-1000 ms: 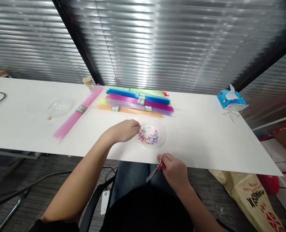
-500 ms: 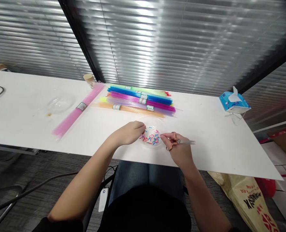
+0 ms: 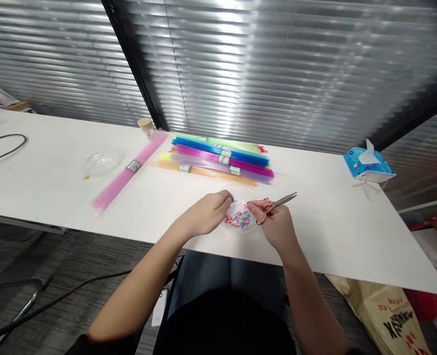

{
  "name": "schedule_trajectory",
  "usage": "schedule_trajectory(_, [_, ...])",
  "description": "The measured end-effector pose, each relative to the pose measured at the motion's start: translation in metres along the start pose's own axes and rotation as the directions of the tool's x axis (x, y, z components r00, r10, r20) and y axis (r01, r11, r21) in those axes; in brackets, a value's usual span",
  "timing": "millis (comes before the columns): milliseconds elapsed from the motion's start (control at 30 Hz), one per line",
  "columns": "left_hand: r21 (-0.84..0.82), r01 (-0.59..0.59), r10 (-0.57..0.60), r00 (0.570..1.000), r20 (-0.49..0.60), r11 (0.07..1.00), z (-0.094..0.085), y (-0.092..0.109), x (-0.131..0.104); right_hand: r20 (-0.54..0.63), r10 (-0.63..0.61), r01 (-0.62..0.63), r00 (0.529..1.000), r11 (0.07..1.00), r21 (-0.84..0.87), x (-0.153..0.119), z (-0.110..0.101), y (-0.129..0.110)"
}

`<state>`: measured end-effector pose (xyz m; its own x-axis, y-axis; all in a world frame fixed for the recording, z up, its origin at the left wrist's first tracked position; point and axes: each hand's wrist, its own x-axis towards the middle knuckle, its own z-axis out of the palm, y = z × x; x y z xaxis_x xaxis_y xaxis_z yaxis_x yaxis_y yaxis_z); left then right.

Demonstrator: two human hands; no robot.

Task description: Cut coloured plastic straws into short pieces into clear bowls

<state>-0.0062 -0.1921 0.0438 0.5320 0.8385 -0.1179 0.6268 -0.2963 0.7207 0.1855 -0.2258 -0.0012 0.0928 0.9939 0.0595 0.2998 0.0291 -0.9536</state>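
Observation:
A clear plastic bowl [image 3: 240, 230] holds many short cut straw pieces [image 3: 239, 219] in red, blue, pink and white. My left hand [image 3: 214, 213] is closed at the bowl's left side, fingertips pinched over it. A bit of blue shows by those fingertips, but what they grip is too small to make out. At the right side, my right hand [image 3: 277, 224] has scissors [image 3: 273, 204] with rose-gold handles hooked on its fingers, the blades pointing away to the right. Its thumb and forefinger meet at the bowl's edge, near a pinkish piece.
Behind the bowl lie bundles of long coloured straws [image 3: 221, 158]. A pink straw bundle [image 3: 129, 170] slants at the left, beside a clear lid-like dish [image 3: 102, 161] and a cork-topped jar [image 3: 146, 126]. A tissue pack [image 3: 369, 162] stands at the right.
Both hands have shifted slightly over the bowl, and the left fingertips have moved closer to the right ones. The scissors' blades now angle upward. The whole view has moved a little.

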Motion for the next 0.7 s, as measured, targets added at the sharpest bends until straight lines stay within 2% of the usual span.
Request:
schedule_trajectory(100, [0.048,0.044,-0.043,0.999,-0.024,0.998,0.004,0.006,-0.001,0.061,-0.014,0.015,0.998,1.000,-0.012,-0.003,0.003,-0.008])
schedule_trajectory(233, [0.107,0.039,-0.038,0.999,-0.013,0.994,0.008,0.017,-0.003,0.128,-0.007,0.006,0.992,1.000,0.006,-0.005,0.009,-0.019])
schedule_trajectory(400, [0.147,0.005,-0.006,1.000,0.004,0.989,0.008,0.029,-0.004,0.108,-0.002,0.001,0.994,1.000,0.009,-0.007,0.015,-0.023])
schedule_trajectory(533, [0.100,-0.015,0.014,1.000,0.014,0.995,0.008,0.032,-0.006,0.117,-0.052,0.053,0.992,0.999,-0.001,-0.007,0.015,-0.023])
schedule_trajectory(700, [-0.008,-0.010,0.010,0.999,0.050,1.000,0.004,0.030,-0.006,0.127,-0.190,0.193,0.974,0.981,-0.015,-0.007,0.012,-0.025])
